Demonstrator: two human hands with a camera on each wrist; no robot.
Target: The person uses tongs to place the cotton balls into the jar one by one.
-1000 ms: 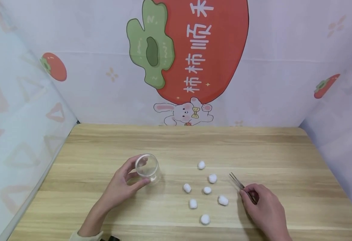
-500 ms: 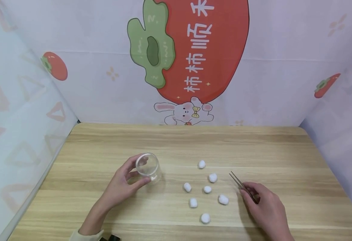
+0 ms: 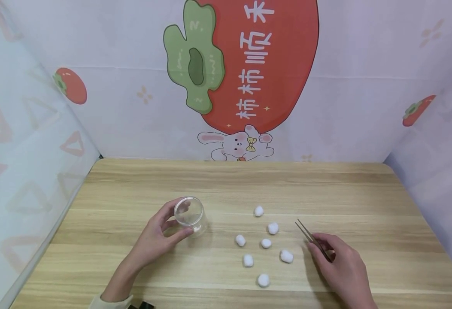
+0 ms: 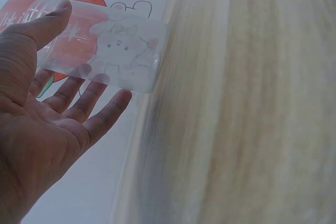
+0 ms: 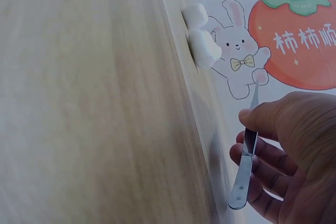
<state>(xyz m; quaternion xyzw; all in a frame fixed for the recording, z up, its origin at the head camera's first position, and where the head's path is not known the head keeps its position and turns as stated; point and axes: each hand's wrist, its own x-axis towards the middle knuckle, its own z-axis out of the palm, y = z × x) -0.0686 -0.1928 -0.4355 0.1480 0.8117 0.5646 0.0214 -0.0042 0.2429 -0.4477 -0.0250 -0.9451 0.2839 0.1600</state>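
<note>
Near edge: small black object [image 3: 146,305], cut off by the frame, next to a pale sleeve [image 3: 110,302] on the left arm. Right hand [image 3: 343,266] comes in from bottom right, back of hand up, wrist low, thumb and index pinching the tweezers [image 5: 243,177] along the shanks, other fingers curled in below; in the right wrist view the butt end sticks out past the fingers. Tweezers point away and leftward, tips spread with a visible gap, just right of the balls and touching none. Left hand [image 3: 156,240] reaches in from lower left, wrist bent toward the middle: thumb on the near side of the clear cup [image 3: 190,214], fingers round the far side, so the grip is a loose C across the wall. Left wrist view agrees, thumb on one side, fingers fanned on the other. Cup upright, mouth up, left of the balls; base is at table level, can't confirm contact. Seven white balls [image 3: 266,243] lie scattered on the table [image 3: 218,180] between the hands, nearest one low in the middle, farthest one up toward the back. Behind the far table edge hangs a white backdrop [image 3: 113,111] with a printed rabbit [image 3: 236,143] under a big red fruit [image 3: 283,56]. Delta vs 1 s ago: tweezer tips sit wider apart, both arms now distinct; left hand, cup and all seven balls unchanged.
</note>
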